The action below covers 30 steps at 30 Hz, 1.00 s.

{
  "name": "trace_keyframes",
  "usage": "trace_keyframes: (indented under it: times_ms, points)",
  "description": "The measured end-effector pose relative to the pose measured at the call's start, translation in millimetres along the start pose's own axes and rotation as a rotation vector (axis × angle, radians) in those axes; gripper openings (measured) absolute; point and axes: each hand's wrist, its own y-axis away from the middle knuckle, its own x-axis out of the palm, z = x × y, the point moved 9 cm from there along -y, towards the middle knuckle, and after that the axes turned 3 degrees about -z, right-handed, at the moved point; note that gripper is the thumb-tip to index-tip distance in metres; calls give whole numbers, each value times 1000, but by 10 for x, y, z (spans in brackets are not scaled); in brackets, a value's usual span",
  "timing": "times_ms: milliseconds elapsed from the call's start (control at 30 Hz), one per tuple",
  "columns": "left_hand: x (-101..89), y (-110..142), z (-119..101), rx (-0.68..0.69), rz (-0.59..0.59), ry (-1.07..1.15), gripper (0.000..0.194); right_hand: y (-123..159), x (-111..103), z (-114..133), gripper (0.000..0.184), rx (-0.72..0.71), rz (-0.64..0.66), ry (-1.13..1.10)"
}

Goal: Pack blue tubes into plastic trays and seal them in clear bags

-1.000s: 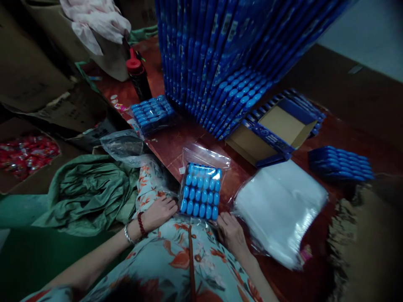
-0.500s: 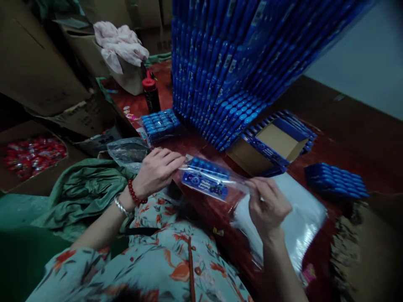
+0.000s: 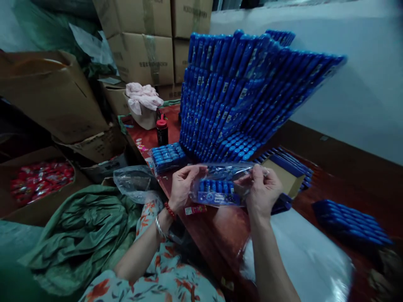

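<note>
A clear plastic bag (image 3: 220,184) with a blue pack of capsules inside is held up above the red-brown table (image 3: 217,235). My left hand (image 3: 182,186) pinches the bag's left end and my right hand (image 3: 262,188) grips its right end, both closed on it. Just behind rises a tall leaning stack of blue packs (image 3: 239,92). A loose blue pack (image 3: 166,156) lies on the table to the left of the stack.
An open cardboard box (image 3: 285,176) sits behind my right hand, and another blue pack (image 3: 349,222) lies at right. A pile of clear bags (image 3: 302,260) is near me. A red-capped bottle (image 3: 162,130), cartons (image 3: 141,42), green cloth (image 3: 82,226) and a box of red items (image 3: 37,180) stand left.
The bagged pack was lifted off the table and raised in front of me, both hands moving up to its ends. The view tilted upward, showing the whole stack.
</note>
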Motion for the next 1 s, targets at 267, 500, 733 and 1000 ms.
trace_keyframes:
  times_ms: [267, 500, 733, 1000]
  points:
    - [260, -9, -64, -62, 163, -2, 32, -39, -243, -7, 26, -50, -118, 207]
    - [394, -37, -139, 56, 180, -136, 35, 502, 463, 817, 31, -1007, 95, 792]
    - [373, -23, -335, 285, 235, -549, 40, 703, 1028, 820, 22, -1212, 527, 901]
    - [401, 110, -367, 364, 312, -646, 34, 134, 770, 871, 21, -979, 261, 709]
